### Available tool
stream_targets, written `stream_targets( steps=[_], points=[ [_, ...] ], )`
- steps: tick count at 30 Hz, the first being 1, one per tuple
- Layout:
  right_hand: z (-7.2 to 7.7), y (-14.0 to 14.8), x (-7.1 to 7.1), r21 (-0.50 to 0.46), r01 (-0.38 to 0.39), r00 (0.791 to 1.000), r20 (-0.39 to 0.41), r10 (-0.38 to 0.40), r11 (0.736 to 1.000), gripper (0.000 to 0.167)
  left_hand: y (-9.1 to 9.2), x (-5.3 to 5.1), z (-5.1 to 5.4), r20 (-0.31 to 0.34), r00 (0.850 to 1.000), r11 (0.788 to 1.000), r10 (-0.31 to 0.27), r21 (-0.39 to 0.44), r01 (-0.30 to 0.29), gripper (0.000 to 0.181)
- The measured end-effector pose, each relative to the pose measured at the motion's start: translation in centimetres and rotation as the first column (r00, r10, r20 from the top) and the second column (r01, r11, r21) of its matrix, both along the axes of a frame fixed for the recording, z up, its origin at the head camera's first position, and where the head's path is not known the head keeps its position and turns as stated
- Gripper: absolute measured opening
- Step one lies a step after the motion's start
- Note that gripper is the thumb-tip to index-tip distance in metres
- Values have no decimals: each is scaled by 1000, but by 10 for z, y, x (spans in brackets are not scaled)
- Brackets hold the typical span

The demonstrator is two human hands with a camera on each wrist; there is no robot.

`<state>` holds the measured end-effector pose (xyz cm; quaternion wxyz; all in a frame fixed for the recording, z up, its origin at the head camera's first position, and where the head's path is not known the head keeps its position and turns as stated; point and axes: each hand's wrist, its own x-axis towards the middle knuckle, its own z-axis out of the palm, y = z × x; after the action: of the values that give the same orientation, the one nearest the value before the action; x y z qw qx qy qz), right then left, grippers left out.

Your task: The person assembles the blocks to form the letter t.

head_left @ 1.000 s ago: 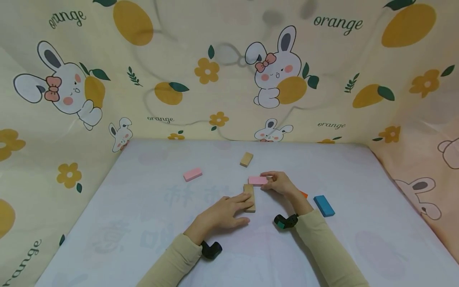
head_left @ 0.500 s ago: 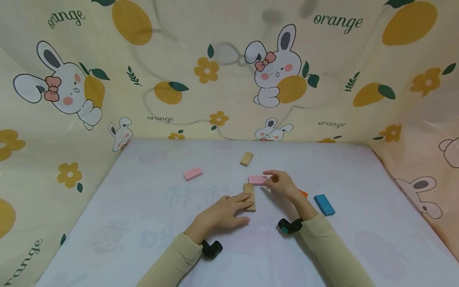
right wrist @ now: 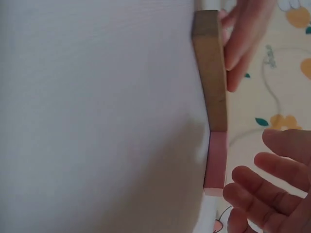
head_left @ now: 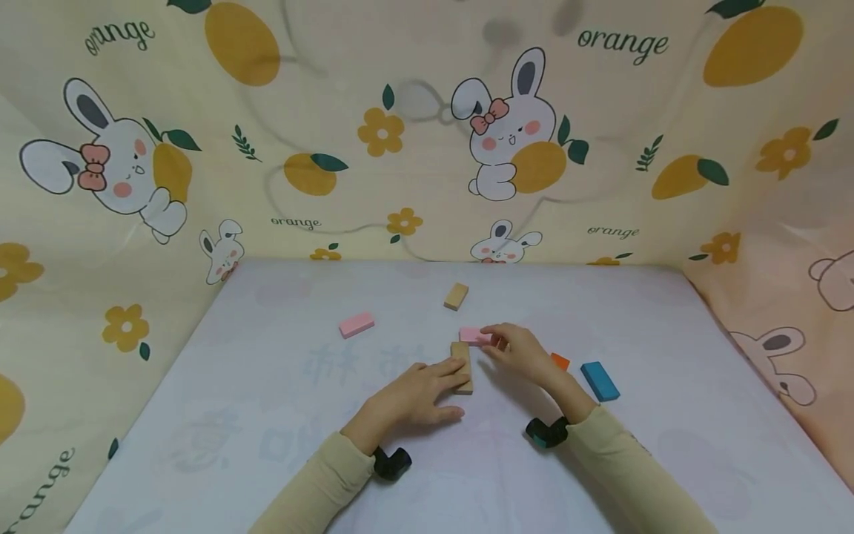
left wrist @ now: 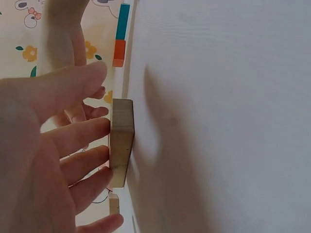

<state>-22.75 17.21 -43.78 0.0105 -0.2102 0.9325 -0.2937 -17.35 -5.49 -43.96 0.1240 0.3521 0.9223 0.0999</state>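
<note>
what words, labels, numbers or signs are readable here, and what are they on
"orange", upper left of the patterned cloth
"orange", upper right of it
"orange", smaller, lower middle-left
"orange", smaller, lower right
"range", lower left, cut off by the picture edge
Too faint to read: characters on the white tabletop
No text shows on the blocks

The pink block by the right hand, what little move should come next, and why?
Perhaps the right hand should ease off toward the orange block. The pink block seems to meet the end of the wooden block that the left hand touches, the right hand isn't pinching it, and the orange one looks nearest.
</note>
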Motion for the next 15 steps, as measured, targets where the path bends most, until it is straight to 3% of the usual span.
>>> stream_targets(
  steps=[6, 11, 15],
  points=[
    [1, -4, 11, 89, -77, 994, -76, 84, 993, 30, -2, 2, 1, -36, 999, 1000, -19, 2, 19, 66],
    [-1, -4, 16, 192, -150, 967, -175, 184, 970, 32, -4, 2, -1, -36, 999, 999, -29, 14, 30, 66],
    [-1, -5, 17, 229, -184, 958, -177, 226, 956, 35, -8, 1, -3, -51, 998, 999, -33, 37, 35, 65]
  ],
)
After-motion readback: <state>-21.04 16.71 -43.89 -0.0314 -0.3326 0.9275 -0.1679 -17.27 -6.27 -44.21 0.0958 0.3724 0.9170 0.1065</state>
